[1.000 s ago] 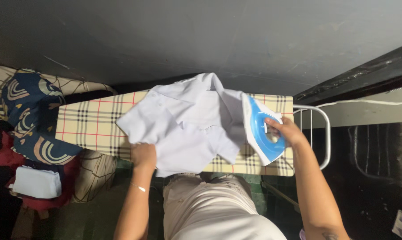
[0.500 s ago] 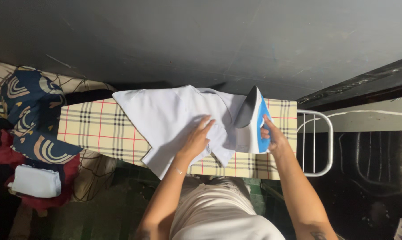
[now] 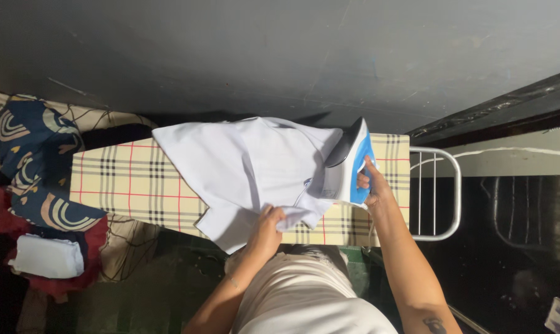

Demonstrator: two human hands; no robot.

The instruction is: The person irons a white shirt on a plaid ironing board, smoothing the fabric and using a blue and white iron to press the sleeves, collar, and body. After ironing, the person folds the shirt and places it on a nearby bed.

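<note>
Dark grey wall fills the far half of the view, and below it a plaid-covered ironing board (image 3: 131, 182) runs across, its wire rest (image 3: 437, 192) sticking out at three o'clock. Nearest, at six o'clock, the person's pale clothing shows, both forearms reaching up from it. Left hand (image 3: 266, 230) sits at the board's near edge, fingers curled and pinched on the hem of a white shirt (image 3: 249, 170) — the shirt lies spread over the board's middle, one corner hanging off the near side. Right hand (image 3: 371, 185), toward two o'clock of the left, is wrapped around the handle of a blue and white iron (image 3: 348, 164), which stands tilted on its heel at the shirt's right edge, dark soleplate facing left. Further off at nine o'clock lies a heap of laundry — a navy patterned cloth (image 3: 32, 167), red fabric (image 3: 1, 213) and a folded white piece (image 3: 45, 256).
</note>
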